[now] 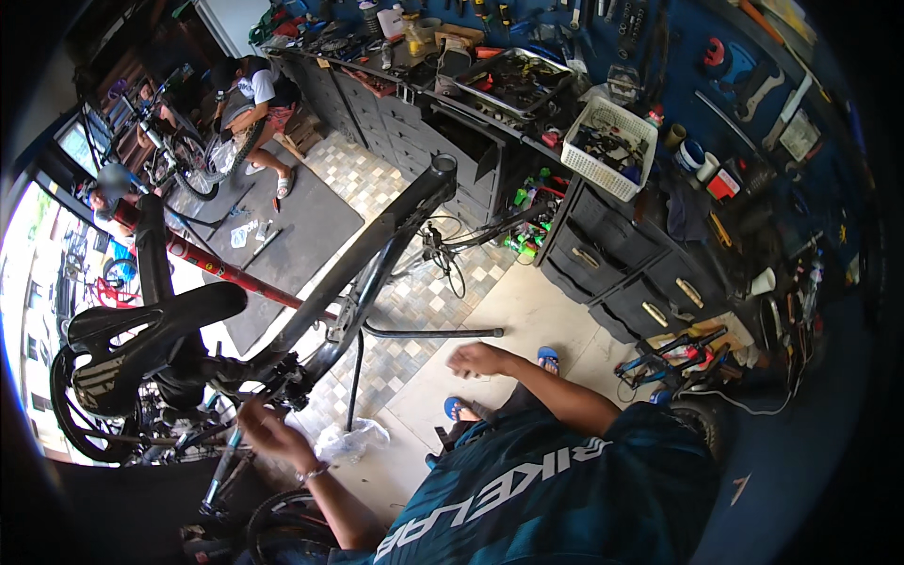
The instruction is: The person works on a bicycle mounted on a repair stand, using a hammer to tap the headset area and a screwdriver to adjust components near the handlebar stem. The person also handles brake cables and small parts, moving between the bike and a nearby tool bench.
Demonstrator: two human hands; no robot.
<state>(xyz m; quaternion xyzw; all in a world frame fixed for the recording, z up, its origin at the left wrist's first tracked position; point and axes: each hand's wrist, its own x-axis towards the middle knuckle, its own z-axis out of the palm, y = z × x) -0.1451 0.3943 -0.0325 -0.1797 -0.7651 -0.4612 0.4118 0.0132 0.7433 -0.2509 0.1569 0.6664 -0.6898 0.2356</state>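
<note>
one black bike frame (pixel 377 245) slants across a stand, one black saddle (pixel 141 330) at its left end. the left hand (pixel 268 428) curls its fingers at the frame's lower part; the right hand (pixel 480 360) hovers free, fingers loosely bent. one white basket (pixel 612 146) sits on the bench.
</note>
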